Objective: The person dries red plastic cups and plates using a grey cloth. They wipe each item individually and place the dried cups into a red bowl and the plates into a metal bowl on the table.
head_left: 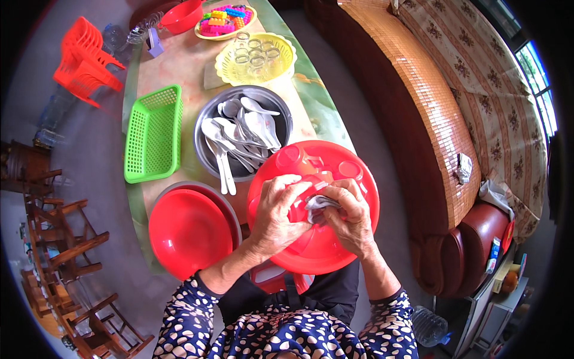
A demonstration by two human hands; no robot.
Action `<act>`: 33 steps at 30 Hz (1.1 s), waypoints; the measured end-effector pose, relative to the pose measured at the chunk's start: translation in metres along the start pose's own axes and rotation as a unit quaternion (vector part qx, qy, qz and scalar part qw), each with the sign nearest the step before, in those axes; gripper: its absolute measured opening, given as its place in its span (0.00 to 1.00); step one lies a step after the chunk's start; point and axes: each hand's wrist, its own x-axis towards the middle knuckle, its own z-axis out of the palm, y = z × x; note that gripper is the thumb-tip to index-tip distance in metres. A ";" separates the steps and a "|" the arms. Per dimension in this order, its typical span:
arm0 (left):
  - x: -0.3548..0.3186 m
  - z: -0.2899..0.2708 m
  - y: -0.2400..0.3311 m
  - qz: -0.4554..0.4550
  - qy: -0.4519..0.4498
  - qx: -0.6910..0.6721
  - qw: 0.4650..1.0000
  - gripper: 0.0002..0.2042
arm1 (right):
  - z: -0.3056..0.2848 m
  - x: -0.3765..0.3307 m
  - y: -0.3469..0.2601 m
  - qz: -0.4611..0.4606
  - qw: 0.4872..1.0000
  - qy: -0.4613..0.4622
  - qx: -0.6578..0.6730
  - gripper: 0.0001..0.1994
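Over a large red basin (326, 260), both my hands work on one small red plastic piece (297, 208), perhaps a cup; its full shape is hidden by my fingers. My left hand (274, 216) is closed around its left side. With fingers and thumb pinched together, my right hand (351, 220) presses a crumpled grey-white cloth (320, 203) against it. Other red cup-like pieces (289, 157) sit in the basin's far part. Just beyond the basin, a steel bowl (203, 146) holds several white spoons (260, 127), some with handles hanging over its near rim.
A green plastic basket (154, 134) and an empty red bowl (190, 230) are at the left of the table. Farther off are a yellow tray (286, 64) of clear glasses and a dish of colourful toy bricks (224, 21). A wooden sofa (412, 107) runs along the right.
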 end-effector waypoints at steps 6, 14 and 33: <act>-0.009 -0.012 0.001 -0.036 -0.088 -0.077 0.993 0.33 | -0.010 -0.015 0.013 0.101 0.957 0.109 0.249 0.14; -0.023 -0.002 -0.021 -0.113 -0.092 -0.385 0.911 0.39 | 0.005 -0.034 0.020 -0.051 0.982 -0.095 0.152 0.15; -0.086 0.008 -0.010 -0.185 0.026 -0.581 0.792 0.27 | 0.001 -0.091 0.080 -0.042 0.824 -0.259 -0.502 0.14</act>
